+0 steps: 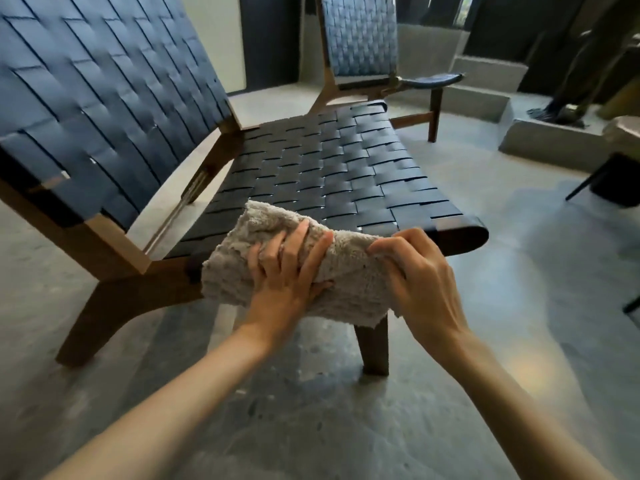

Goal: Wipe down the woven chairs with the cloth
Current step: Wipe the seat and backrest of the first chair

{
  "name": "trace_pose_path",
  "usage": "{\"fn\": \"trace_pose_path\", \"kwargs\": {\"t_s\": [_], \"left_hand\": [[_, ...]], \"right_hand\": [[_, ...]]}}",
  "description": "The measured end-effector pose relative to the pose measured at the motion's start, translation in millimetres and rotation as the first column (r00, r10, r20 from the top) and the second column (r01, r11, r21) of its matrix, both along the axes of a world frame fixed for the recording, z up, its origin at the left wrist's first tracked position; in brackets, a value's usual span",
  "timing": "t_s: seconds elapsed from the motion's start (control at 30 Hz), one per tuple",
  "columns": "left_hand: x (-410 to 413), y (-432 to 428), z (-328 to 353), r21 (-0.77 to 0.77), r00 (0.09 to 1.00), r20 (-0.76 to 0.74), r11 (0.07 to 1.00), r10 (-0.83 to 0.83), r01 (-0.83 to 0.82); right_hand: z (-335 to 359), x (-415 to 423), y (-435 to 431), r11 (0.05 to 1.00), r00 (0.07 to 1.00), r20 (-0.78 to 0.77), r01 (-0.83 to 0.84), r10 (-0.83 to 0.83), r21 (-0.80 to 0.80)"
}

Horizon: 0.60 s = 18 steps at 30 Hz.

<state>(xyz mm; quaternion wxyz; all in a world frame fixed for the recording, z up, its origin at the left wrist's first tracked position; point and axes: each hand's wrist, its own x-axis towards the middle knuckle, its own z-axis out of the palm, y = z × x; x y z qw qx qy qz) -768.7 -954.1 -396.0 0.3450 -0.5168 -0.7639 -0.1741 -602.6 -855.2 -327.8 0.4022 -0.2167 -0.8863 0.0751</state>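
At the front edge of the woven chair point(329, 168), the left hand point(287, 275) clasped the cloth point(349, 261) — fingers spread, thumb beneath — while the right hand point(419, 275) gripped its end, fingers curled.

Grey concrete floor point(519, 306), raised steps point(488, 69)

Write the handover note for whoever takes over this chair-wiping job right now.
Left hand: fingers spread over the grey terry cloth, thumb tucked under it.
Right hand: fingers curled, gripping the cloth's right end.
The cloth is at the front edge of the near dark-blue woven chair with wooden frame; contact with the seat is unclear.
Second matching woven chair stands behind.
Done: no wiped area can be told. Left: likely both chairs.
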Motion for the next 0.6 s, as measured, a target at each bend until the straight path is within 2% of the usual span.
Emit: {"fn": "trace_pose_path", "kwargs": {"t_s": [0.1, 0.3, 0.4, 0.6], "left_hand": [[24.3, 23.4, 13.5, -0.007, 0.997, -0.056, 0.998, -0.061, 0.061], [77.3, 70.5, 38.4, -0.032, 0.987, -0.125, 0.995, -0.1, 0.096], [94.3, 87.3, 41.9, 0.002, 0.977, -0.181, 0.994, -0.109, 0.111], [99.3, 94.0, 44.8, 0.022, 0.94, -0.298, 0.984, -0.165, 0.18]], "right_hand": [[1.5, 25.5, 18.3, 0.996, 0.992, -0.093, 0.078, -0.081, -0.039], [1.3, 64.4, 51.3, 0.947, 0.922, -0.264, 0.228, -0.285, -0.224], [1.9, 75.2, 62.0, 0.916, 0.875, -0.332, 0.252, -0.353, -0.312], [-6.0, 79.9, 63.1, 0.847, 0.817, -0.366, 0.252, -0.446, -0.468]]}}
